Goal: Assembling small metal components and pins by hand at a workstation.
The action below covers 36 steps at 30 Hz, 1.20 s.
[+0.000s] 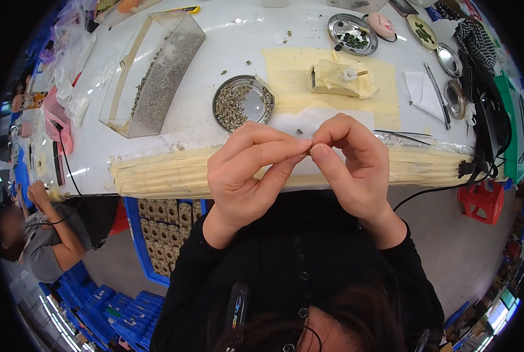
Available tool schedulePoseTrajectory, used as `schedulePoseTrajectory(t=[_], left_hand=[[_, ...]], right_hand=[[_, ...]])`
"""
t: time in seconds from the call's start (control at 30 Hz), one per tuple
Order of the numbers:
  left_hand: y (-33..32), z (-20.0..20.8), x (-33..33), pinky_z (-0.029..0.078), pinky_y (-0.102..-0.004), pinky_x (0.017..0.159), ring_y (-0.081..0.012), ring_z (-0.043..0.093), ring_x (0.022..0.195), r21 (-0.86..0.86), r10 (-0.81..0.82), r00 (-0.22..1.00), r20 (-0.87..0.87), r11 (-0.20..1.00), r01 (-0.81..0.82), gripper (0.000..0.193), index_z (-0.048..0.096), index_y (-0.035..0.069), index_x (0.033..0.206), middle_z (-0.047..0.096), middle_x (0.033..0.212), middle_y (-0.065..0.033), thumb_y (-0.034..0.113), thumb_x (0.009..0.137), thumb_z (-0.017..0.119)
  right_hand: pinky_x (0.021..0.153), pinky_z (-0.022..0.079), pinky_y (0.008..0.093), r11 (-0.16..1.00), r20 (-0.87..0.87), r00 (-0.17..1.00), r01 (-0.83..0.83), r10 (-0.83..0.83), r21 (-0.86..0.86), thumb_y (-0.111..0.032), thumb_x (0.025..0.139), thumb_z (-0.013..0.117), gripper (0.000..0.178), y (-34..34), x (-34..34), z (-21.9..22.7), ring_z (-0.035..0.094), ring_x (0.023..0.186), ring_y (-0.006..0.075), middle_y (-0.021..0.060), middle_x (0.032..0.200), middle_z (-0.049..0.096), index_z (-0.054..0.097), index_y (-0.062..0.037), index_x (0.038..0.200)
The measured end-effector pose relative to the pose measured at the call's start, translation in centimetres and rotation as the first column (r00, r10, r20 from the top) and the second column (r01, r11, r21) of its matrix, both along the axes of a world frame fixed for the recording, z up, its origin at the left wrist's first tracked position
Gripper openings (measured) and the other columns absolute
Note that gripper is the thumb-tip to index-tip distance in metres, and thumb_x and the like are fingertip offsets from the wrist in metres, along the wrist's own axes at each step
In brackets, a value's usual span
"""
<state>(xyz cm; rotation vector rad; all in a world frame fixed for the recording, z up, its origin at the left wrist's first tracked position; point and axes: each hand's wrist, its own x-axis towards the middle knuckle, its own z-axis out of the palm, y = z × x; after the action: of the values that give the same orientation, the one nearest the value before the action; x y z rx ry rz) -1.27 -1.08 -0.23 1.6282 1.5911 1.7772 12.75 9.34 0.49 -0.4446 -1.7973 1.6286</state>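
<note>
My left hand (250, 170) and my right hand (355, 164) meet just above the near table edge. Thumbs and forefingers of both are pinched together, fingertips touching. Whatever sits between them is tiny and mostly covered; only a dark speck shows. Just beyond my left hand stands a round metal dish (255, 107), holding a heap of small greyish metal-looking parts (230, 104). One small loose part (299, 131) lies on the white surface past my fingertips. A pair of tweezers (407, 136) rests to the right of my right hand.
A clear bin (123, 73) of small parts stands left. Beyond my hands sits a tape-wrapped block (335, 82). Farther right are a metal dish with dark green pieces (354, 41) and a white cloth (421, 92). A blue crate (137, 237) is below the table; a person (53, 234) sits left.
</note>
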Motion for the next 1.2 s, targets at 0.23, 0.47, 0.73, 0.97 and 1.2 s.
schedulePoseTrajectory(t=[0.23,0.47,0.73,0.97,1.2], left_hand=[[-0.1,-0.7,0.3,0.044,-0.0243,0.07,-0.0155,0.055,0.083,0.016,-0.064,0.98,0.191,0.998,0.062,0.016,0.068,0.0,0.096,0.059,0.09,-0.0085,-0.006,0.081,0.068],[0.3,-1.0,1.1,0.048,-0.0245,0.065,-0.0149,0.06,0.075,0.024,0.038,0.957,0.287,0.999,-0.047,0.023,0.072,0.003,0.095,0.064,0.086,-0.0069,-0.006,0.074,0.075],[0.4,0.1,-0.1,0.043,-0.0272,0.059,-0.0175,0.059,0.069,0.071,0.16,0.972,-0.171,0.986,-0.15,0.025,0.072,0.004,0.089,0.064,0.078,-0.0057,-0.006,0.066,0.078],[0.0,-0.3,0.2,0.043,-0.0279,0.067,-0.0179,0.056,0.076,0.029,0.063,0.997,-0.038,0.998,-0.062,0.022,0.068,-0.002,0.09,0.06,0.084,-0.0094,-0.011,0.07,0.071],[0.4,-0.5,0.4,0.044,-0.0276,0.063,-0.0175,0.06,0.071,0.085,0.082,0.997,0.006,0.993,-0.082,0.023,0.07,0.003,0.089,0.065,0.08,-0.0056,-0.007,0.068,0.073]], right_hand=[[0.072,0.046,0.0214,0.876,-0.06,0.986,-0.167,0.157,-0.452,-0.009,0.094,0.059,0.01,-0.5,0.1,0.4,0.057,0.078,0.0071,0.002,0.087,0.062,0.059,0.001,0.097],[0.068,0.046,0.0214,0.856,-0.06,0.989,-0.148,0.136,-0.496,-0.011,0.095,0.059,0.011,-0.6,0.1,-0.1,0.055,0.075,0.0069,0.0021,0.084,0.061,0.059,0.001,0.094],[0.067,0.045,0.0241,0.999,0.052,0.998,0.041,-0.04,-0.01,-0.007,0.089,0.064,0.01,-0.4,0.0,0.1,0.053,0.07,0.0104,0.0042,0.077,0.06,0.06,0.0017,0.086],[0.07,0.046,0.0219,0.903,-0.037,0.993,-0.117,0.112,-0.414,-0.011,0.094,0.06,0.012,-0.5,0.2,-0.1,0.055,0.073,0.0076,0.0017,0.083,0.061,0.058,0.0008,0.095],[0.073,0.05,0.0231,0.712,-0.135,0.97,-0.242,0.204,-0.659,-0.015,0.097,0.056,0.015,-0.5,0.0,-0.5,0.06,0.077,0.0085,0.0029,0.084,0.062,0.058,-0.0001,0.099]])
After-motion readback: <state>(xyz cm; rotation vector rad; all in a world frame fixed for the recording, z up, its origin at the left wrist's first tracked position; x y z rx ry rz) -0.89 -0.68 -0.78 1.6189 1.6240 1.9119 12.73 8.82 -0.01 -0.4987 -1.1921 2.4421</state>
